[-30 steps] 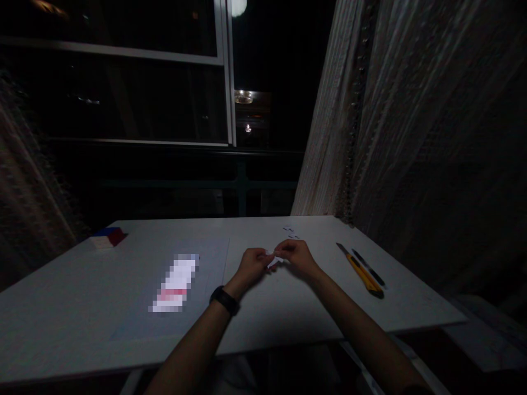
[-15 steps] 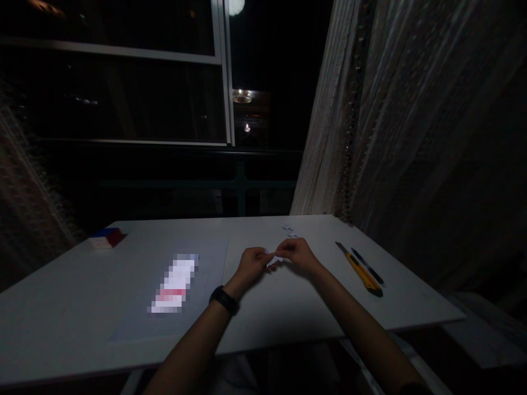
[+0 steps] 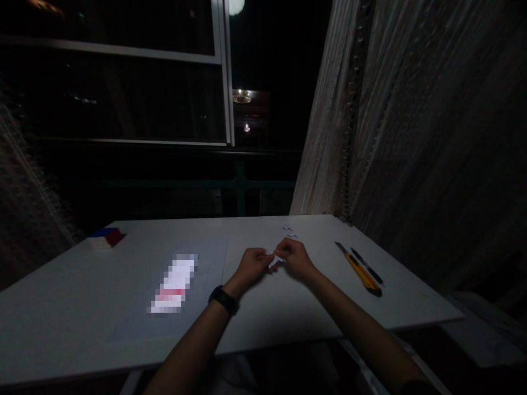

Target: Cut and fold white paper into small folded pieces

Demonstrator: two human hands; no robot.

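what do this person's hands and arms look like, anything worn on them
Both the left hand and right hand are gloveless, and the visible forearms are mostly bare. A black band, possibly a watch, circles the left wrist; the right wrist has none. What looks like a dark sleeve edge shows on the right arm.

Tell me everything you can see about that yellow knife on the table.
The yellow knife looks like a box cutter: a long, plastic-looking yellow body with dark parts, a dark butt end, and a greyish, metal-looking blade extended. It lies slanted on the white table, blade pointing away from the person, close beside a dark pen. Neither hand touches it. Fine markings are too dim to read.
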